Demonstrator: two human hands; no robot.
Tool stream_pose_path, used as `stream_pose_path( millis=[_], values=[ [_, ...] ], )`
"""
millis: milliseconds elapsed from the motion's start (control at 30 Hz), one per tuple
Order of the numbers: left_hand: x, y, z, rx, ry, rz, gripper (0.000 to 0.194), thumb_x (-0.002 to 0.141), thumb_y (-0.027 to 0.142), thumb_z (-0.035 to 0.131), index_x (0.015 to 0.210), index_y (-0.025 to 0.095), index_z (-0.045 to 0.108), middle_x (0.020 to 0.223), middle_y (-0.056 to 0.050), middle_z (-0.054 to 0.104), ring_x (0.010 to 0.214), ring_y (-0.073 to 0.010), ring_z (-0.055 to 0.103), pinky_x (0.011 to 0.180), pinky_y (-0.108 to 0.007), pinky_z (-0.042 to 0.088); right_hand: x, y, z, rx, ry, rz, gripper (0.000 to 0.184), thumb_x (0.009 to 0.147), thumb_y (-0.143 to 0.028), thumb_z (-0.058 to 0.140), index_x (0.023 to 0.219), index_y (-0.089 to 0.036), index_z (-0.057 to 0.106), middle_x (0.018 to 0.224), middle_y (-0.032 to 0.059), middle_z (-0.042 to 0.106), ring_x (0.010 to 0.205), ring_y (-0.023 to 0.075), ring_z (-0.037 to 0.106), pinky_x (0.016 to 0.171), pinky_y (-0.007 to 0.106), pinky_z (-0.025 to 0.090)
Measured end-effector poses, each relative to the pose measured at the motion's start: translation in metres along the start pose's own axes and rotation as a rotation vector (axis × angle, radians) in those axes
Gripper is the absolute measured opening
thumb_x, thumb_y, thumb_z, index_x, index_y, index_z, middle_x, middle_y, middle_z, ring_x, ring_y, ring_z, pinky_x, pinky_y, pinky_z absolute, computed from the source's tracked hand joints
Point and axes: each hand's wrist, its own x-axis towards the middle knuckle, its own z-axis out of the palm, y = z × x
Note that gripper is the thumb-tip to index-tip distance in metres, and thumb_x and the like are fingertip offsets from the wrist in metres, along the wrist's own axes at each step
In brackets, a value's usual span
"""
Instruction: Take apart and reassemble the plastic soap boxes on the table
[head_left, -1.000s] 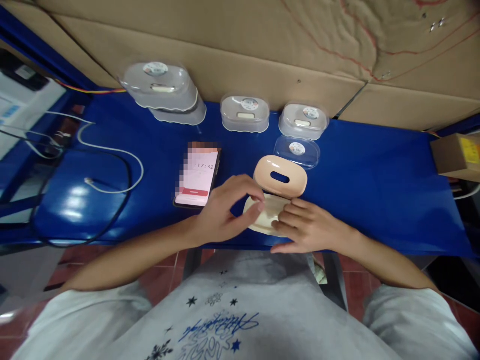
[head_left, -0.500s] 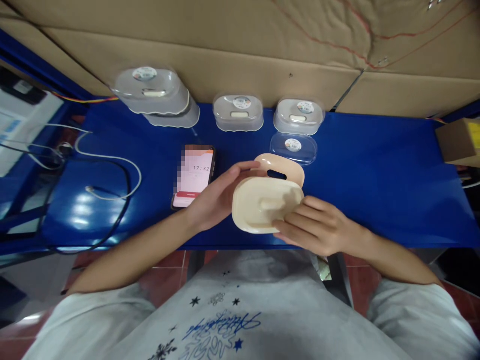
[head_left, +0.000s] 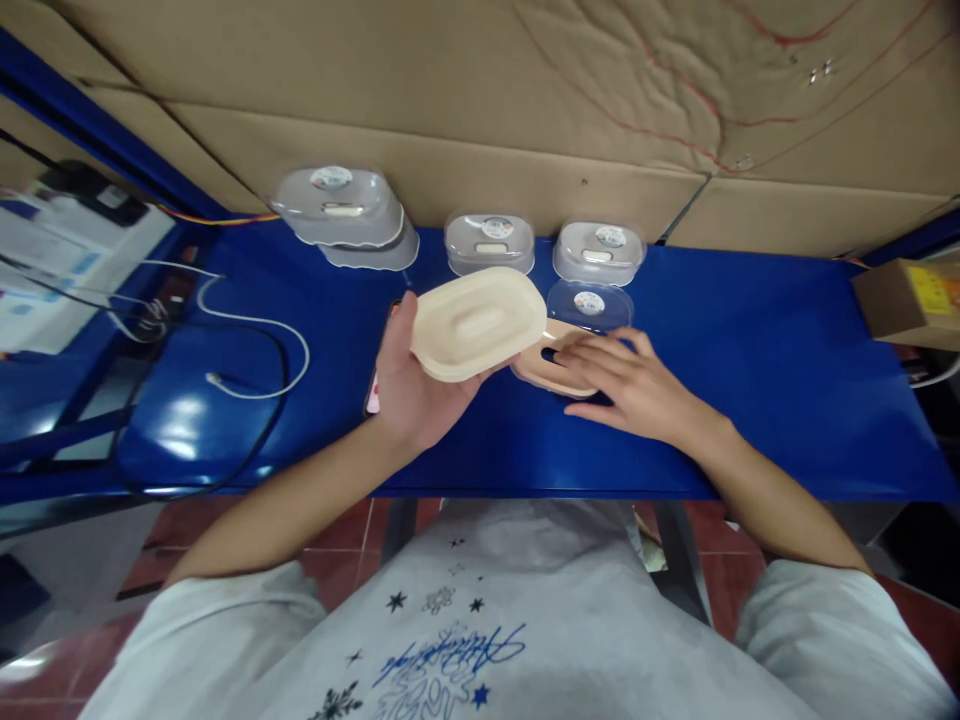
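Note:
My left hand (head_left: 424, 390) holds a cream oval plastic piece (head_left: 480, 322) with a raised oblong bump in its middle. The thumb lies on its left end and the fingers pass underneath. Behind and to the right, a peach oval cover (head_left: 551, 370) with a slot lies on the blue table. Over its right part spreads my right hand (head_left: 622, 380), fingers stretched out and thumb apart, hiding some of it. Just behind the cover lies a clear plastic lid (head_left: 589, 303) with a round sticker.
Along the cardboard wall stand clear-lidded boxes: a stack (head_left: 345, 205) at the left, one box (head_left: 490, 240) in the middle, another box (head_left: 600, 250) at the right. A phone (head_left: 373, 395) is mostly hidden behind my left hand. White cable (head_left: 259, 320) lies at the left, a carton (head_left: 911, 305) far right.
The cream piece has passed from my right hand to my left hand and moved left and up. My right hand has let go and moved over the peach cover. The view has shifted slightly.

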Motion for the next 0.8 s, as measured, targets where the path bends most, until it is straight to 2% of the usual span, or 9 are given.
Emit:
stream_pose_path(
  millis=[67,167,333,400,467,533,633,700,800],
  values=[
    [0.000,0.000,0.002,0.008,0.028,0.039,0.057,0.107,0.063,0.040,0.135,0.027,0.074,0.142,-0.004,0.073,0.150,-0.0374,0.053,0.115,-0.055,0.056,0.002,-0.002,0.008,-0.004,-0.035,-0.021,0.041,0.109,-0.038,0.059,0.147,-0.022,0.061,0.147,0.0105,0.071,0.134,0.0304,0.067,0.114,0.051,0.038],
    [-0.003,-0.005,0.002,-0.010,0.034,0.027,0.058,0.107,0.063,0.037,0.130,0.026,0.076,0.139,-0.005,0.075,0.149,-0.0363,0.055,0.115,-0.055,0.057,0.001,-0.002,0.007,0.037,0.063,0.047,0.032,0.109,-0.030,0.057,0.139,-0.023,0.066,0.137,0.0084,0.077,0.125,0.0265,0.073,0.108,0.047,0.044],
    [-0.009,-0.005,0.000,-0.054,0.029,-0.045,0.047,0.107,0.059,0.043,0.118,0.029,0.079,0.134,-0.003,0.077,0.142,-0.0353,0.061,0.102,-0.052,0.065,-0.004,0.004,-0.006,0.182,0.310,0.350,0.030,0.107,-0.037,0.061,0.131,-0.025,0.073,0.120,0.0055,0.083,0.102,0.0247,0.079,0.093,0.041,0.056],
    [-0.009,-0.005,-0.001,-0.060,-0.008,-0.083,0.045,0.105,0.061,0.048,0.119,0.030,0.078,0.137,-0.003,0.076,0.140,-0.0350,0.062,0.097,-0.049,0.067,-0.006,0.006,-0.005,0.223,0.418,0.484,0.030,0.106,-0.043,0.062,0.128,-0.027,0.075,0.116,0.0042,0.084,0.094,0.0247,0.079,0.085,0.039,0.059],
    [-0.006,-0.008,-0.004,-0.049,-0.039,-0.153,0.050,0.104,0.063,0.049,0.125,0.026,0.076,0.141,-0.006,0.074,0.139,-0.0359,0.063,0.096,-0.049,0.067,-0.007,0.004,-0.003,0.227,0.517,0.549,0.031,0.105,-0.044,0.063,0.129,-0.029,0.075,0.118,0.0043,0.083,0.096,0.0263,0.079,0.084,0.040,0.060],
    [-0.002,-0.015,-0.008,-0.034,-0.050,-0.245,0.056,0.104,0.064,0.048,0.130,0.022,0.074,0.143,-0.010,0.072,0.138,-0.0377,0.064,0.096,-0.051,0.066,-0.006,-0.001,-0.001,0.209,0.541,0.472,0.031,0.105,-0.040,0.064,0.132,-0.029,0.074,0.122,0.0057,0.082,0.107,0.0284,0.078,0.094,0.045,0.059],
    [0.004,-0.026,-0.013,-0.047,-0.091,-0.345,0.063,0.105,0.069,0.044,0.135,0.020,0.071,0.143,-0.011,0.072,0.138,-0.0390,0.063,0.100,-0.053,0.064,-0.003,-0.012,0.002,0.183,0.407,0.190,0.035,0.103,-0.029,0.067,0.138,-0.030,0.070,0.130,0.0063,0.080,0.121,0.0281,0.075,0.109,0.049,0.051],
    [0.005,-0.032,-0.016,-0.065,-0.166,-0.376,0.071,0.103,0.075,0.041,0.141,0.021,0.068,0.143,-0.010,0.072,0.139,-0.0392,0.063,0.104,-0.052,0.061,0.000,-0.020,0.005,0.182,0.316,0.037,0.043,0.103,-0.022,0.068,0.145,-0.030,0.064,0.134,0.0057,0.078,0.126,0.0257,0.073,0.110,0.047,0.049],
    [0.004,-0.034,-0.017,-0.061,-0.258,-0.395,0.079,0.101,0.081,0.039,0.144,0.021,0.067,0.145,-0.011,0.072,0.138,-0.0387,0.064,0.105,-0.052,0.060,0.004,-0.027,0.011,0.156,0.298,-0.085,0.047,0.102,-0.017,0.068,0.148,-0.024,0.060,0.136,0.0077,0.077,0.130,0.0239,0.071,0.110,0.045,0.049]
  ],
)
